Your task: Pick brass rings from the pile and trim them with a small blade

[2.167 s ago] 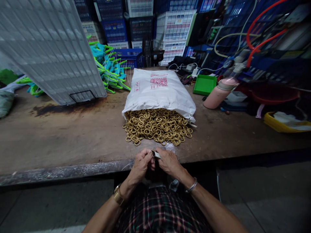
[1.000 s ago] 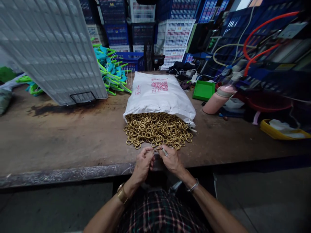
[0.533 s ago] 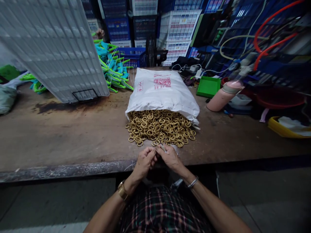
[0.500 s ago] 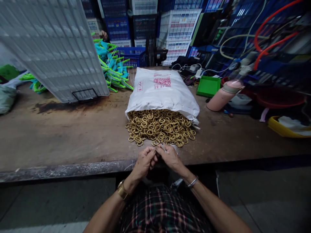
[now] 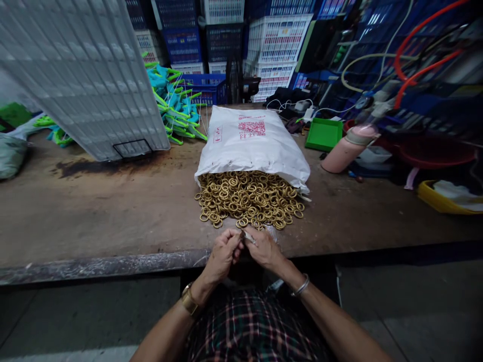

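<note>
At the table's front edge, my left hand (image 5: 225, 250) is closed in a pinch; what sits between its fingertips is too small and hidden to make out. My right hand (image 5: 265, 248) meets it fingertip to fingertip, closed around a small pale blade-like tool (image 5: 249, 238) that points toward the left fingers. Just beyond both hands lies a heap of brass-coloured rings (image 5: 245, 198). They spill from the mouth of a white woven sack (image 5: 234, 146) with red print, which lies flat on the table.
A tall ribbed grey-white panel (image 5: 98, 75) stands at left on the wooden table (image 5: 113, 211). Behind it are green and turquoise plastic pieces (image 5: 181, 110). At right are a green tray (image 5: 323, 134), a pink bottle (image 5: 345, 153) and a yellow basin (image 5: 437, 201). Stacked crates (image 5: 277, 40) fill the back.
The pale tool in my right hand has tilted, its tip turning toward my left fingertips. My right hand has shifted very slightly; the left hand, sack and rings stay put.
</note>
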Available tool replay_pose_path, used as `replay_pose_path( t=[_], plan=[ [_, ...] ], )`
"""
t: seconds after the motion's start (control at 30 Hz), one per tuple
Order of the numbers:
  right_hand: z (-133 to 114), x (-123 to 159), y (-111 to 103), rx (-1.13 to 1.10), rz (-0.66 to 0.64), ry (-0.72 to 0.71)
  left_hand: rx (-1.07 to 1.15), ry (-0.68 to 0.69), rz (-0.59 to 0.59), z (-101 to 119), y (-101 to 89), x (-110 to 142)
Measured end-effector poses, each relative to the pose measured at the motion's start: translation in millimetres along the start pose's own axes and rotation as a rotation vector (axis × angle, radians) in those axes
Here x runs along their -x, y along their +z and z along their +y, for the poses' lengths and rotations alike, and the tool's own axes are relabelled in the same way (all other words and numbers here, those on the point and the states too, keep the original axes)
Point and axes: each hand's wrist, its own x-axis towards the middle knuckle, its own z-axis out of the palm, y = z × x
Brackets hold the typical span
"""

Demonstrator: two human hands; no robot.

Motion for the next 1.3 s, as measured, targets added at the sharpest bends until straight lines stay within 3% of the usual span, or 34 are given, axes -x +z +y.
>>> replay_pose_path(
  t=[0.2,0.3,0.47,0.6,0.83,1.0,1.1,1.3],
  plan=[
    [-1,3,0,0.256,-0.118,0.016,-0.157,0.072,0.087,0,1.8,2],
    [0,1,-2,0.35,-0.128,0.068,-0.153,0.055,0.062,4,3.0,11],
    [7,-5,-2,0.421,0.021,0.125,0.099,-0.008,-0.074,9,1.9,20],
    [5,-13,0,0.414,0.149,0.203,0.289,-0.041,-0.026,4,-3.2,15],
    [-8,-21,1,0.535,0.067,0.245,0.492,-0.166,0.033,2,-11.8,12],
    [-5,-22,2,0.496,0.113,0.252,0.616,-0.27,0.08,-1,-18.6,6],
    [-2,-22,3,0.462,0.158,0.23,0.605,-0.282,0.12,-3,-18.0,3],
    [4,-19,0,0.388,0.208,0.174,0.358,-0.145,0.077,0,-11.2,1]
  ],
)
